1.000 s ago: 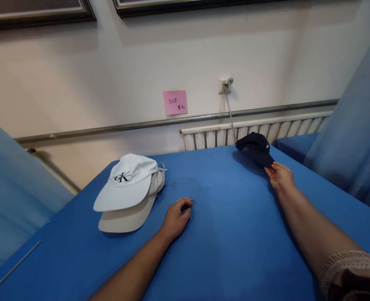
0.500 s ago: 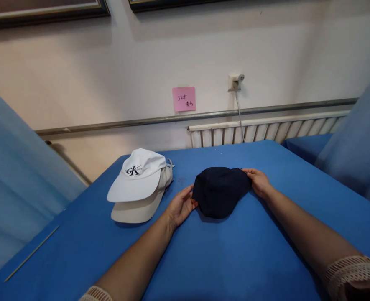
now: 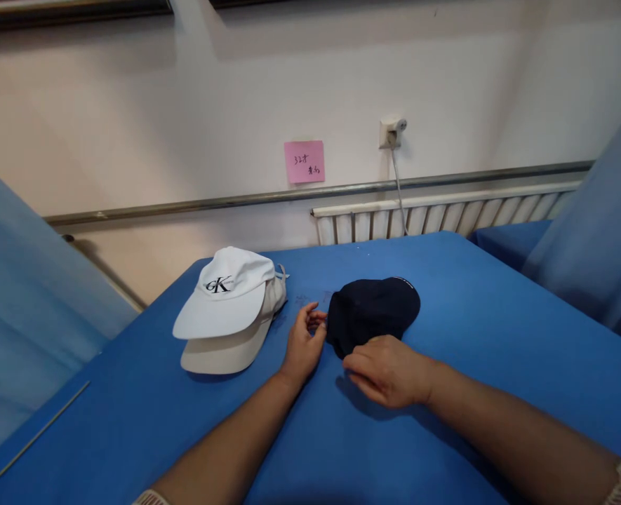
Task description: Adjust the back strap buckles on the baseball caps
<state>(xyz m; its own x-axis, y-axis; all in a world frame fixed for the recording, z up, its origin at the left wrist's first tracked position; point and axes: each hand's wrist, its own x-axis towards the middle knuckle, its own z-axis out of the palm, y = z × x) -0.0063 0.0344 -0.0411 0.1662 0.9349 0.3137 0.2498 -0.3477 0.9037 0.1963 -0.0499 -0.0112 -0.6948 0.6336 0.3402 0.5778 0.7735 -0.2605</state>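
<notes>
A dark navy cap (image 3: 373, 312) lies on the blue table (image 3: 447, 407) near its middle. My left hand (image 3: 304, 342) pinches the cap's left edge between thumb and fingers. My right hand (image 3: 386, 369) rests at the cap's near edge, fingers curled together over its brim, which is hidden under the hand. To the left, a white cap with a black logo (image 3: 224, 292) sits on top of a beige cap (image 3: 230, 347).
Blue fabric partitions rise at the left (image 3: 20, 294) and right (image 3: 599, 231). Behind the table runs a white radiator (image 3: 436, 217), a metal rail, a wall socket with a cable (image 3: 391, 132) and a pink note (image 3: 304, 161).
The navy cap came from the table's far right to the middle, carried by my right hand. My left hand closed on its left edge, and my right hand shifted from its far side to its near edge.
</notes>
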